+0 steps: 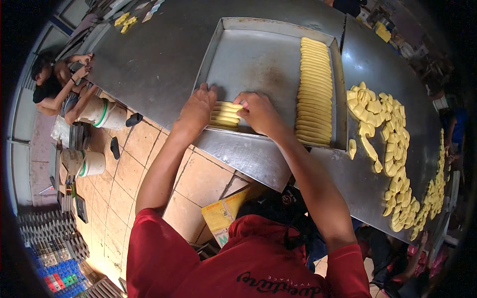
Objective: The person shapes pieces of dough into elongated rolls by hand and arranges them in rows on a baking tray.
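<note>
At the near-left corner of a shallow, rectangular grey metal tray: short stack-like row of slender, pale-yellow dough strips, laid crosswise side by side, both bare hands at it. Left hand lies over the tray's left wall, fingers bent, beside the strips' left ends; whether it grips any dough cannot be told from this angle. Right hand comes from the other side, thumb and forefinger pinched on the right end of the row's farthest strip.

Tray rests on a broad, dull-grey metal table. Along its right wall, a long, close-packed column of yellow dough strips runs from near the far wall to the near one. Bare metal between the two groups, brownish stain toward the middle.

Right of the tray, on the table: many loose, flattened yellow dough pieces, clustered and trailing toward the near edge. One small lone yellow piece sits just outside the tray's near-right corner. A few yellow lumps at the far left.

Left side: a seated co-worker in a dark top, hands near the table edge; whitish buckets with green bands on a tan tiled floor.
</note>
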Demonstrator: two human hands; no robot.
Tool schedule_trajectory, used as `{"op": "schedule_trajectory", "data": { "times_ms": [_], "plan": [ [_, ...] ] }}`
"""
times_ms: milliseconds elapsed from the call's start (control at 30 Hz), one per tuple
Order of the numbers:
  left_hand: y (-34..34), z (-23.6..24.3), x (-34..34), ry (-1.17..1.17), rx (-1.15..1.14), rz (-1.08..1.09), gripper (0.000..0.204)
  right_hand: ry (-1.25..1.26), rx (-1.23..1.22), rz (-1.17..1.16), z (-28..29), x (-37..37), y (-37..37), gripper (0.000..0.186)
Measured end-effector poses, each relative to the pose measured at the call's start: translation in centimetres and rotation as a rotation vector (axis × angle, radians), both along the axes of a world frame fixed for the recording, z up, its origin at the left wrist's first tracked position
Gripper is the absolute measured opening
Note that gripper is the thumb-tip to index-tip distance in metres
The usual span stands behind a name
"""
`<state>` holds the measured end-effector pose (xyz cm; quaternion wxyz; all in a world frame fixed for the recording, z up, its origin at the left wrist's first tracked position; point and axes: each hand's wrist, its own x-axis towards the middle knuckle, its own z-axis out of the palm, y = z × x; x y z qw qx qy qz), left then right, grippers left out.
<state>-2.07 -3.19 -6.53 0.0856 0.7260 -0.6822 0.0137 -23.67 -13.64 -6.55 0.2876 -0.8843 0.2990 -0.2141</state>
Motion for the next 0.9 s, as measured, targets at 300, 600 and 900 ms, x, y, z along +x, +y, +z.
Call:
{"op": "schedule_trajectory", "data": {
  "times_ms": [300, 600, 900],
  "plan": [
    [0.7, 5.8, -3.2, 0.274, 0.277, 0.199, 0.052, 0.08, 0.361, 0.0, 0.4, -0.5, 0.2, 0.024],
    [2.4, 4.7, -3.0, 0.359, 0.026, 0.183, 0.038, -0.253, 0.072, -0.041, 0.5, -3.7, 1.2, 0.022],
    [-3.0, 4.2, -6.6, 0.397, 0.159, 0.077, 0.052, -0.511, -0.061, -0.244, 7.6, -19.1, 5.8, 0.015]
  ]
}}
